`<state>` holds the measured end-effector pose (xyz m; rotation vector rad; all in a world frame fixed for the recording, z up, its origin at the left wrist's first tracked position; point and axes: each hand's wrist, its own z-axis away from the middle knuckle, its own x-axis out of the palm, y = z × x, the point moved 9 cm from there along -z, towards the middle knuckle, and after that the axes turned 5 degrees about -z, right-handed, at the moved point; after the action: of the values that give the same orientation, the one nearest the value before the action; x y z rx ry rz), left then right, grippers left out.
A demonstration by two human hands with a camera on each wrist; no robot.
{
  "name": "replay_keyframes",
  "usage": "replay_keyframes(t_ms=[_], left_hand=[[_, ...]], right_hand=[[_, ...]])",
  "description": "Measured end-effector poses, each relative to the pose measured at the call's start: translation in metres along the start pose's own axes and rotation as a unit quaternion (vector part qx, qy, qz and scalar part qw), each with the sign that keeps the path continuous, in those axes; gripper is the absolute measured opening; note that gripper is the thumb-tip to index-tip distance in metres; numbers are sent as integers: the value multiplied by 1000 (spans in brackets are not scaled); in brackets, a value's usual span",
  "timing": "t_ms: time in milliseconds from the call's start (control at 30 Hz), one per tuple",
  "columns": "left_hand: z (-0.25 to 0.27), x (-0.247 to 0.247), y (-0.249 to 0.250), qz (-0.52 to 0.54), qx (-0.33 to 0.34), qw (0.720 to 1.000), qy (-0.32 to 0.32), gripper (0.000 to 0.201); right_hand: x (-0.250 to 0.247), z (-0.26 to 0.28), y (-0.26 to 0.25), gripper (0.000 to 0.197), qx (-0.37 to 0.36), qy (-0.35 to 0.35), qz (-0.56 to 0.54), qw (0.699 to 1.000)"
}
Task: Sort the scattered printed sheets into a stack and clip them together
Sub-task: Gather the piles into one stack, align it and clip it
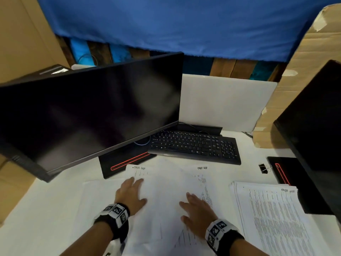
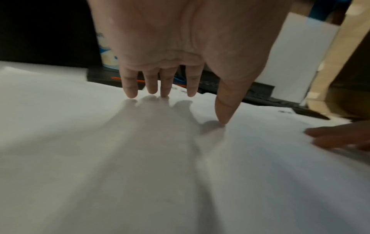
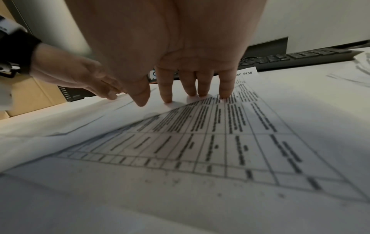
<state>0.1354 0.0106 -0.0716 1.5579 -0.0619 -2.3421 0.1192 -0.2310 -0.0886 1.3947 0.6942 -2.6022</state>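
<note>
Several white printed sheets lie overlapped and askew on the desk in front of me. My left hand rests flat on the left sheets, its straight fingertips touching the paper. My right hand lies flat on a sheet printed with a table, fingertips pressing on it. A neater stack of printed sheets sits at the right. A black binder clip lies beyond that stack, near the right monitor's base.
A dark monitor tilts over the left of the desk, its red-striped base just behind the sheets. A black keyboard lies behind centre. A second monitor and its base stand at right.
</note>
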Motion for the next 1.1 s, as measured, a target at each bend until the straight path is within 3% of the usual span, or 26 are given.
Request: replay_keyframes(t_ms=[133, 233, 467, 533, 633, 667, 767, 900, 1000, 1100], left_hand=[[-19, -15, -37, -67, -28, 997, -8, 103], [-29, -28, -39, -105, -15, 994, 5, 101], [-34, -29, -34, -137, -22, 990, -41, 66], [-32, -35, -29, -135, -25, 990, -22, 51], [-23, -54, -6, -63, 18, 997, 50, 31], [-16, -65, 5, -16, 51, 995, 88, 24], [17, -106, 43, 118, 175, 958, 195, 17], [78, -163, 88, 181, 314, 879, 310, 39], [106, -187, 114, 312, 374, 823, 294, 38], [100, -193, 121, 525, 391, 735, 177, 14]], right_hand=[[0, 4, 0, 58, -4, -3, -10, 1000], [0, 7, -2, 59, -6, -1, -10, 1000], [4, 4, 3, 60, 6, -3, -15, 1000], [0, 4, 1, 61, 11, -6, -27, 1000], [-18, 2, -2, 97, 37, 26, -141, 989], [-30, 2, 2, 94, 57, 69, -227, 970], [-57, -3, 20, 48, 118, 159, -469, 861], [-61, -13, 27, 59, 176, 111, -603, 770], [-53, -18, 11, 67, 179, 38, -652, 736], [-49, -19, -13, 78, 144, -17, -721, 678]])
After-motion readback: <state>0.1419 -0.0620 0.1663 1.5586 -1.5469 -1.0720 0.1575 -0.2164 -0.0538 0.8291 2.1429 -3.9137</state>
